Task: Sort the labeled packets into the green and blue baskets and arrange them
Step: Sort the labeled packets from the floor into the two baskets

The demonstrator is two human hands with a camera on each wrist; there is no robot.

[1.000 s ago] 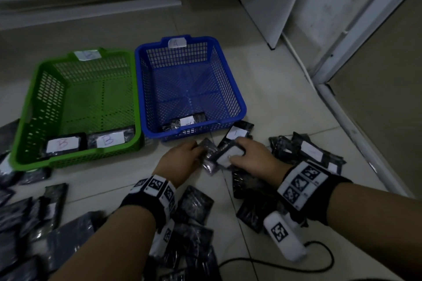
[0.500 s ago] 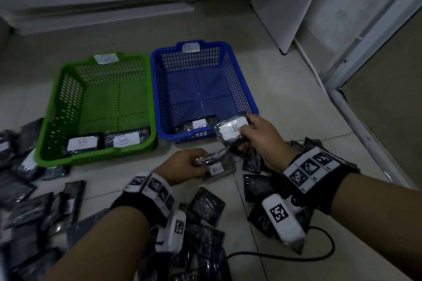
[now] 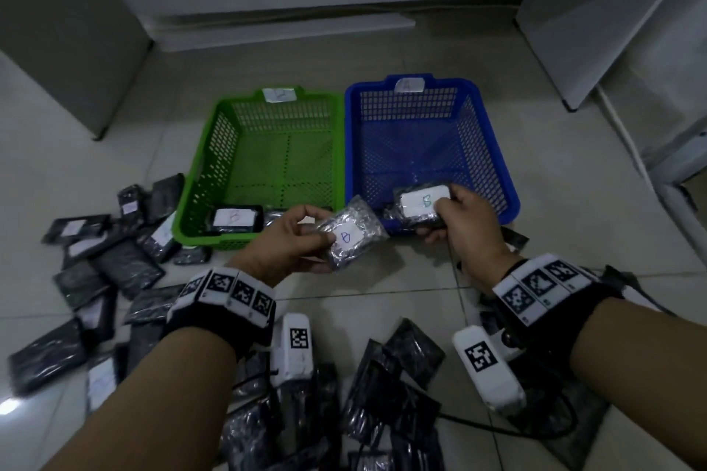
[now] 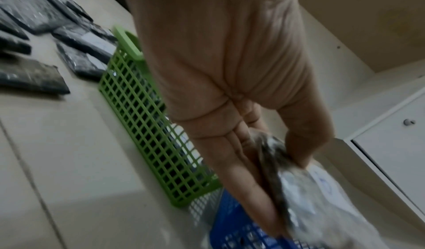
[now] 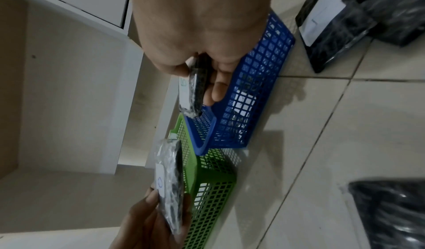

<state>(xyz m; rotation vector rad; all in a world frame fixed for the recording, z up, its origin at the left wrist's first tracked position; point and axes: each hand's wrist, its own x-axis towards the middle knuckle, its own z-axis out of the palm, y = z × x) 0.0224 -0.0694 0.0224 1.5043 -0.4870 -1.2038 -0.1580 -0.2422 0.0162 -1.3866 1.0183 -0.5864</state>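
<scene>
Both hands raised, left hand (image 3: 290, 241) pinching packet (image 3: 354, 233), right hand (image 3: 465, 218) seemingly likewise

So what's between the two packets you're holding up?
Nothing is held between them. In the head view, the gap between the left hand's packet and the right hand's packet shows only the blue basket's near corner behind it.

White cabinet (image 3: 597, 31) with drawer knob (image 4: 407, 122), black cable (image 3: 497, 428) on tiled floor (image 3: 574, 226)
</scene>
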